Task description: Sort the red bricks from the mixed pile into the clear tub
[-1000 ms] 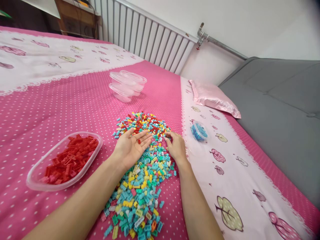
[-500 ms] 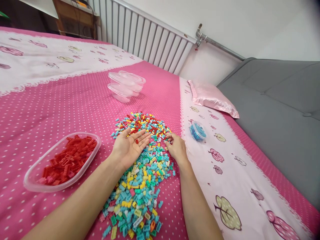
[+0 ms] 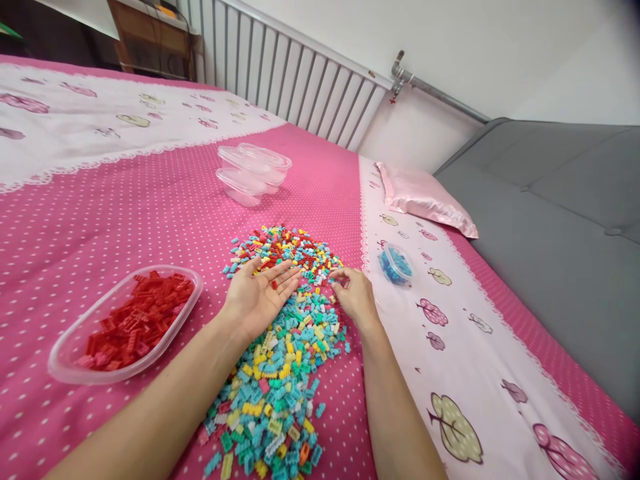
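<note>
Left hand, palm open, bears a red brick; right hand, at three o'clock, curls narrowly, hold unclear. Bricks, heaped twelve to six o'clock, look light, stiff, best pinched sideways.

Your bricks look plastic, your tub smooth, see-through plastic, your sheet matt cloth, the pillow glossy, satiny cloth, the pipe dull metal.

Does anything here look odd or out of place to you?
Loose toy bricks lie in a mixed-colour spread directly on the bedspread, an unusual spot for so many small pieces. A few pinkish bricks also stand out among the red bricks in the tub. Nothing looks plainly damaged.
</note>
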Motion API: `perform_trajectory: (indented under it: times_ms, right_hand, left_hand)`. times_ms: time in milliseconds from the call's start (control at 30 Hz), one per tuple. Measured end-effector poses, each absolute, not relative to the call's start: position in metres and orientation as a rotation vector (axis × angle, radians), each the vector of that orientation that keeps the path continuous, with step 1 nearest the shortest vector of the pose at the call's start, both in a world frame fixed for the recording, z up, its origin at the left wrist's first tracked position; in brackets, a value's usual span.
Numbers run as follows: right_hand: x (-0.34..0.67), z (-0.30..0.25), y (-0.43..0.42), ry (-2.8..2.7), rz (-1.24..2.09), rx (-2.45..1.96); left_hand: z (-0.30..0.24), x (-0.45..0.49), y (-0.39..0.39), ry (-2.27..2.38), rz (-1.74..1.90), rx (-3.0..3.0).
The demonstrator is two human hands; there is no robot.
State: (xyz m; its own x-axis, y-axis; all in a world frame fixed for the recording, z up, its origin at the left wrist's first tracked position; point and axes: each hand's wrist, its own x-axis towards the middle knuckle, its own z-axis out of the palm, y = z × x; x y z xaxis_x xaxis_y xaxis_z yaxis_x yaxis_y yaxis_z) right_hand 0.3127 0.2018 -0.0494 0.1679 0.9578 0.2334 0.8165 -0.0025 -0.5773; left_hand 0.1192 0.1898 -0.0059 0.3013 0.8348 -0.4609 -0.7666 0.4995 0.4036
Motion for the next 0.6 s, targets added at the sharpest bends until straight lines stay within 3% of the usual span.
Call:
perform_trajectory:
  times_ms: [433, 600]
  right_hand:
    - [0.305, -0.042, 0.197, -1.665, 0.367, -1.891]
    - [0.293, -0.017, 0.187, -1.534, 0.614, -1.521]
  left_hand:
    - [-0.009, 0.119, 0.189, 0.653, 1.075, 0.085]
    - [-0.008, 0.12, 0.187, 0.638, 1.018, 0.083]
